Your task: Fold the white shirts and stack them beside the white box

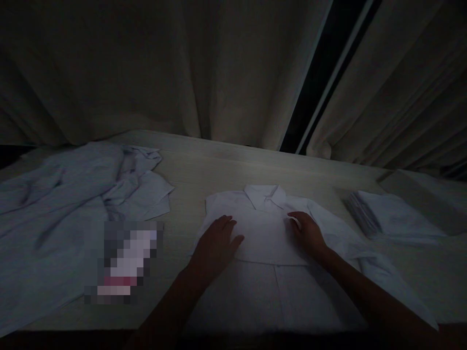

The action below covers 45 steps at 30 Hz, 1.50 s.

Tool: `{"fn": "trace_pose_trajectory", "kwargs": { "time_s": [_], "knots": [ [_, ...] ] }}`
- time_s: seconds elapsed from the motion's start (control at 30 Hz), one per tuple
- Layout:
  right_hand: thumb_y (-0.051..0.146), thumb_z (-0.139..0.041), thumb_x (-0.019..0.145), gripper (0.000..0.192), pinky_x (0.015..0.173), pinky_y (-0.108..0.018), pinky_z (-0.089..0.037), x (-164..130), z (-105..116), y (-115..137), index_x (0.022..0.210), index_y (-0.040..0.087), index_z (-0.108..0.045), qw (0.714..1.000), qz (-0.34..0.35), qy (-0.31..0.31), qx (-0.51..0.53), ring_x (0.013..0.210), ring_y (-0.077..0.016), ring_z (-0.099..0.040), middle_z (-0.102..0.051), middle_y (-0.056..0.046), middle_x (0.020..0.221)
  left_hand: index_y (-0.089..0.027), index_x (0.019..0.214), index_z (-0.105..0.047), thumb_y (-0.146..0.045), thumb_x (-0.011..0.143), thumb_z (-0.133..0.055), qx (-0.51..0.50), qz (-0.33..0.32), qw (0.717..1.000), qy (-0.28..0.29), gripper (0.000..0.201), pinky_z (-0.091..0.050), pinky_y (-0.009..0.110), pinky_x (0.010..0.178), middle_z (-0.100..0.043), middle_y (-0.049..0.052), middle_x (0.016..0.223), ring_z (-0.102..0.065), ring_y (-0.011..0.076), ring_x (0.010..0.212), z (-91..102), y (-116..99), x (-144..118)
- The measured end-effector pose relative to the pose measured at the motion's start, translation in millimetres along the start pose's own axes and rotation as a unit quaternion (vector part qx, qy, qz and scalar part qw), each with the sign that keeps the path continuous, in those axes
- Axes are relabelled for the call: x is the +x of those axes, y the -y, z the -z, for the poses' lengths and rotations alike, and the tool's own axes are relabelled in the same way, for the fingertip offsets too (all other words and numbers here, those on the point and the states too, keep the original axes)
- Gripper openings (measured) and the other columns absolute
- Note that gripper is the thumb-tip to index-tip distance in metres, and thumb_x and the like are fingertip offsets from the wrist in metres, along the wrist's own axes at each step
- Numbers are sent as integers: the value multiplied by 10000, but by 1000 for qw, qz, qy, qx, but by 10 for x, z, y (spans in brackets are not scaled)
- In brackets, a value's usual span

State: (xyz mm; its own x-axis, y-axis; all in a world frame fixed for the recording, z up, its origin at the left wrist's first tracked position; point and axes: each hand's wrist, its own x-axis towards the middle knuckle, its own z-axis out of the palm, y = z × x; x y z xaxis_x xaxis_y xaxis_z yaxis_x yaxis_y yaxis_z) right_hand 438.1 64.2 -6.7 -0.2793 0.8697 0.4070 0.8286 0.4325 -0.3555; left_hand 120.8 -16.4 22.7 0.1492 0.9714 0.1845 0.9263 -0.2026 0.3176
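Ideally, the stiff pale folding board [264, 240] is kept centred below the white cotton shirt's [255, 291] collar [265, 195] while the left hand [216, 245] and right hand [306, 233] are pressed flat, fingers spread.

Your left hand [215, 245] bare, no glove, no ring visible. Your right hand [306, 233] likewise bare. Both forearms uncovered to frame edge, no sleeve, no watch showing.

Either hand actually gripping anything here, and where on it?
Nothing is gripped. Left hand and right hand lie flat, palms down, on a board set on the white shirt, below its collar.
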Motion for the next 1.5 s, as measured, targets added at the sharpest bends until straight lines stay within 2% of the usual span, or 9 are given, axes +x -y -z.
{"fn": "trace_pose_trajectory", "kwargs": {
  "time_s": [0.13,0.27,0.43,0.57,0.73,0.83,1.1,1.33,1.5],
  "knots": [
    [352,-388,961,389,1024,-422,-443,-520,272,-478,1209,189,-641,995,-71,41,-60,1146,-249,-589,-653,-128,1221,-240,1479,-377,-629,880,-427,56,49,994,83,716,-150,519,1174,-242,133,1603,-178,344,1480,-244,59,8],
    [376,-331,994,454,1096,-555,-324,-714,379,-826,1378,242,-533,978,-130,73,-145,1359,-284,-416,-495,-109,1454,-269,1524,-276,-662,891,-341,108,80,988,77,748,-73,530,1176,-140,113,1630,-75,317,1501,-363,202,77],
    [443,-266,1015,501,1091,-642,-249,-839,449,-1188,1498,344,-349,954,-209,77,-200,1445,-322,-263,-322,-50,1575,-283,1529,-259,-635,905,-327,122,38,989,74,720,-58,507,1181,-133,78,1636,-51,294,1505,-468,132,287],
    [473,-226,1013,519,1096,-640,-230,-945,585,-1354,1485,321,-381,949,-250,65,-179,1453,-316,-245,-327,-48,1573,-283,1523,-278,-634,911,-315,121,20,991,57,706,-71,522,1175,-149,89,1633,-79,308,1501,-564,-22,404],
    [361,-334,969,450,1084,-473,-327,-891,809,-1280,1262,172,-619,971,-192,-18,-138,1263,-267,-498,-608,-121,1317,-195,1484,-359,-589,924,-295,137,25,989,56,687,-115,518,1176,-266,131,1596,-158,317,1485,-547,-80,467],
    [243,-486,843,382,989,-405,-393,-807,841,-1148,1173,177,-668,979,-145,17,-139,1088,-260,-570,-674,-108,1159,-133,1418,-435,-522,941,-270,134,24,990,31,637,-201,460,1166,-411,162,1509,-302,305,1427,-435,-71,521],
    [261,-560,800,170,827,-371,-401,-652,767,-976,891,190,-684,962,-204,58,-172,971,-280,-563,-660,-119,957,-107,1297,-507,-525,918,-304,145,148,978,-4,599,-422,420,977,-594,201,1222,-547,315,1138,-190,35,608],
    [258,-470,861,174,775,-296,-444,-370,820,-784,942,226,-620,989,-142,22,-24,843,-200,-633,-688,-48,916,-188,993,-621,-534,909,-299,45,219,975,9,480,-469,389,774,-684,127,986,-633,281,890,-228,365,741],
    [347,-545,815,292,853,-348,-475,-149,672,-980,1049,201,-640,966,-237,-80,61,936,-232,-653,-708,-82,1008,-198,998,-609,-487,911,-288,28,279,960,14,441,-463,375,717,-689,134,927,-644,289,848,-195,511,774]
  ]
}}
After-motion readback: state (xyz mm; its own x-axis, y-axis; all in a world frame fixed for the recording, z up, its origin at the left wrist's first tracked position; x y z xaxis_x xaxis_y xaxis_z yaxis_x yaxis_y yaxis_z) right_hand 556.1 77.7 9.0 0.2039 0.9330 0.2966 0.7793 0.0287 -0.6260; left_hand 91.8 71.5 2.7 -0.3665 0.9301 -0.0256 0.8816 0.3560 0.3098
